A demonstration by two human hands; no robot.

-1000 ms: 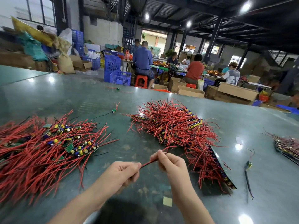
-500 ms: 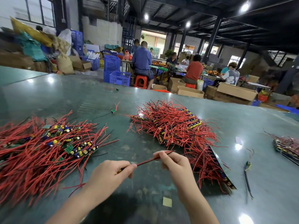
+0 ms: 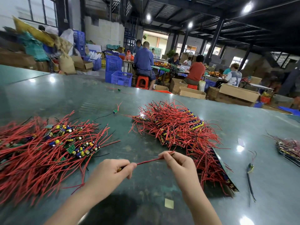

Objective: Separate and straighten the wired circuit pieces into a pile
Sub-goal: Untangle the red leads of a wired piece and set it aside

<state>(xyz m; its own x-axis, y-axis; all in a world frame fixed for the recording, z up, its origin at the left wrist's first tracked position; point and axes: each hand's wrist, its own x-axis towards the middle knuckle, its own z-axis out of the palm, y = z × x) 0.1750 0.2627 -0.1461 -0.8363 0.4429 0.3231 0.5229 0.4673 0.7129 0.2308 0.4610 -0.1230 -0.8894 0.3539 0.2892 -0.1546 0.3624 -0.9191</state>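
Observation:
One wired circuit piece (image 3: 150,160) is stretched between my two hands, its red wires pulled taut just above the green table (image 3: 53,95). My left hand (image 3: 112,172) is closed around one end, where the small board is mostly hidden in the fist. My right hand (image 3: 180,163) pinches the wire tips at the other end. A loose heap of red-wired boards (image 3: 47,148) with yellow and blue capacitors lies to the left. A larger heap (image 3: 177,127) lies behind and right of my right hand.
Single stray pieces lie at the table's middle back (image 3: 115,111), far back (image 3: 119,90) and right (image 3: 250,166). Another bundle (image 3: 289,148) sits at the right edge. A yellowish paper scrap (image 3: 169,203) lies near me. Several seated people (image 3: 144,62) work beyond the table.
My hands have drawn apart, the left sliding left and the right lifting slightly, so the red wires between them now run longer and straighter.

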